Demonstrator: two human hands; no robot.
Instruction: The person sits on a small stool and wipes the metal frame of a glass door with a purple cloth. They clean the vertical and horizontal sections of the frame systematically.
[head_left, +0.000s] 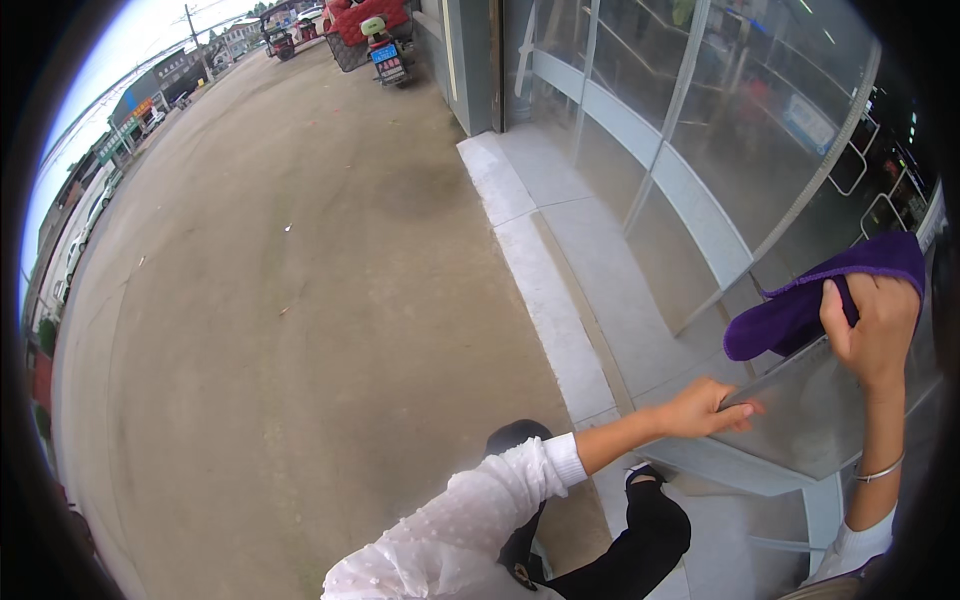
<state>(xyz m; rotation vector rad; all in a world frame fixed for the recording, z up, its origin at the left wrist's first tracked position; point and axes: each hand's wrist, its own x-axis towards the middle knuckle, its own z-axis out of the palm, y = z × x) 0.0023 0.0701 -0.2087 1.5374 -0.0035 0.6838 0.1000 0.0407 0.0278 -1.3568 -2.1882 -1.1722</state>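
Observation:
A purple cloth (780, 322) is bunched in my right hand (874, 322), at the right of the view. Part of it drapes over the back of the hand and part hangs out to the left. Below the cloth is a glass door panel (810, 405) with a pale metal frame. My left hand (709, 409) reaches across from the lower middle and grips the panel's near edge, its fingers slightly blurred. Whether the cloth touches the glass I cannot tell.
Framed glass panels (615, 142) stand along the shopfront, behind a pale tiled step (555, 277). Wide concrete ground (315, 315) lies to the left. A scooter (386, 52) with a red quilted cover (360, 22) is parked at the top. My black-trousered leg (637, 525) is below.

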